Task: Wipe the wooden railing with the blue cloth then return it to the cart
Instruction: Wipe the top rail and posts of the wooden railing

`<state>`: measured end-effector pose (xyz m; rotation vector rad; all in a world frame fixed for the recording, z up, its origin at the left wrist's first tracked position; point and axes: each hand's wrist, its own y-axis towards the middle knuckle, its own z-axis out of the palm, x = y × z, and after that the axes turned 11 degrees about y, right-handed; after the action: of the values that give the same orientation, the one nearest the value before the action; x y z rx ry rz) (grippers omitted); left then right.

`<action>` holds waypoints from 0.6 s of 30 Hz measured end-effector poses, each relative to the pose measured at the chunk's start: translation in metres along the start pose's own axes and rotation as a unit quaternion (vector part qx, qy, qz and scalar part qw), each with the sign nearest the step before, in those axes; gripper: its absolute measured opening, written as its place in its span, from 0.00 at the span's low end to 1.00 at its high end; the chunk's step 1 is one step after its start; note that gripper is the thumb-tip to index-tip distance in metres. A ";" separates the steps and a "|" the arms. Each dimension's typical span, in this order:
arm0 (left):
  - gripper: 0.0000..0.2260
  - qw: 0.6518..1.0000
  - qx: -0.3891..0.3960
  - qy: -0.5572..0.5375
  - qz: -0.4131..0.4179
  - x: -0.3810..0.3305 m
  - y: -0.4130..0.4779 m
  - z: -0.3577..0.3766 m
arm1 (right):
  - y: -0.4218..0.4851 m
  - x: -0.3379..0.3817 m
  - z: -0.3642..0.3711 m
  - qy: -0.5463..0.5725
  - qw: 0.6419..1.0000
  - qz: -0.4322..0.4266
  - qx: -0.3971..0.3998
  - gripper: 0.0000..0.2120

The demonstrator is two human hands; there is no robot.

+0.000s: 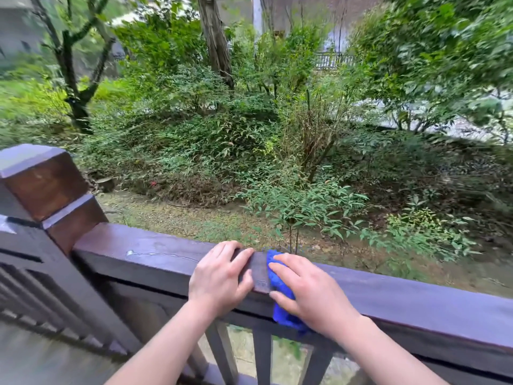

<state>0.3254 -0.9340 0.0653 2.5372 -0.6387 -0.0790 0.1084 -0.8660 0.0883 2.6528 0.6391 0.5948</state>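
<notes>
Outdoor view, looking down over a dark wooden railing (416,298) toward a bank of green shrubs (249,134) and trees.

Two bare forearms reaching up from the bottom edge to the top rail.

Left hand (219,276) resting on the rail with no cloth in it, fingers curled loosely over the far edge and thumb on the near face; likely placed there to steady the body and brace against the wiping push.

Right hand (308,293) just beside it, pressed palm-down with fingers spread flat on a blue cloth (279,284); pinning the cloth rather than gripping it, probably to keep broad contact with the wood.

Blue cloth draped over the top of the rail, one end showing at the far edge above the fingers, the other hanging down the near face below the palm; folded over the rail this way, apparently to catch top and side in one pass.

Thin wet streak (163,254) glinting on the rail to the left, between the hands and a square post (41,184) with a stepped cap.

Vertical balusters (261,354) visible under the rail.

Cart nowhere in view.

Wiping seemingly under way, with the long stretch of rail to the right appearing dry and the return of the cloth not yet done.
</notes>
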 end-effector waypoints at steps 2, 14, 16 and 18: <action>0.19 1.000 -0.002 0.001 0.001 0.000 0.000 0.001 | -0.007 -0.016 -0.008 0.003 0.999 0.032 -0.035 0.20; 0.19 1.000 0.004 -0.017 -0.007 0.003 0.000 0.004 | 0.016 0.016 0.020 -0.019 0.992 0.094 -0.079 0.15; 0.19 1.000 0.006 -0.018 -0.003 0.003 0.001 0.002 | 0.014 0.005 0.012 -0.019 0.984 0.142 -0.103 0.14; 0.19 1.000 0.014 -0.018 0.003 0.003 0.001 -0.002 | 0.022 0.007 0.015 -0.027 0.971 0.201 -0.128 0.15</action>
<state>0.3280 -0.9351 0.0676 2.5662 -0.6673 -0.1154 0.1288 -0.8840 0.0873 2.5484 -0.0015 0.6578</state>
